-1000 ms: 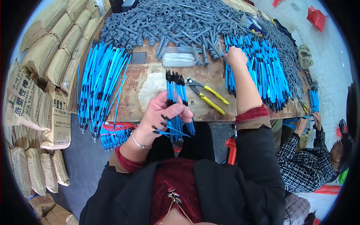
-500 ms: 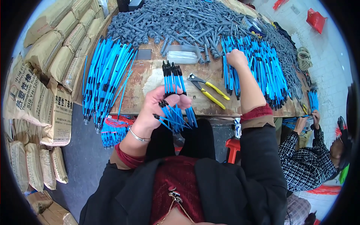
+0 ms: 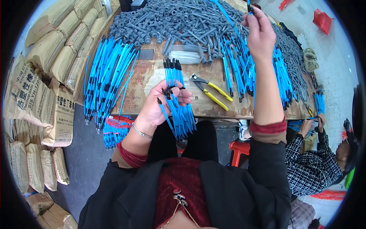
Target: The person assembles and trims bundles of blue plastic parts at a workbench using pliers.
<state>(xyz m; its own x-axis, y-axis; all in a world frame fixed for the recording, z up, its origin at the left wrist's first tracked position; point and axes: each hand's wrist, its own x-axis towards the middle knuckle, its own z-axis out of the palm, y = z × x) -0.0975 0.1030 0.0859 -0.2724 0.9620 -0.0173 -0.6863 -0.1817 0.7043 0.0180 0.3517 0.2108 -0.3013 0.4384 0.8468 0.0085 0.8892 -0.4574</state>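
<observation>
Many blue rods (image 3: 182,118), printed sacks (image 3: 60,120)

Right of the pliers (image 3: 209,95), a narrow gap is left over bare tabletop (image 3: 236,110), bounded farther right by blue strips (image 3: 249,76); left of the pliers, passage is blocked by the blue bundle (image 3: 181,115).

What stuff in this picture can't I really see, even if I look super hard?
All in the head view:
- How many blue strips the left hand holds: they overlap, and its fingers cover parts of them.
- The far end of the blue-and-black piece in the right hand: the top edge cuts it off.
- The bottom of the gray heap: upper parts cover it.
- How many thin white pieces: too fine to count.
</observation>
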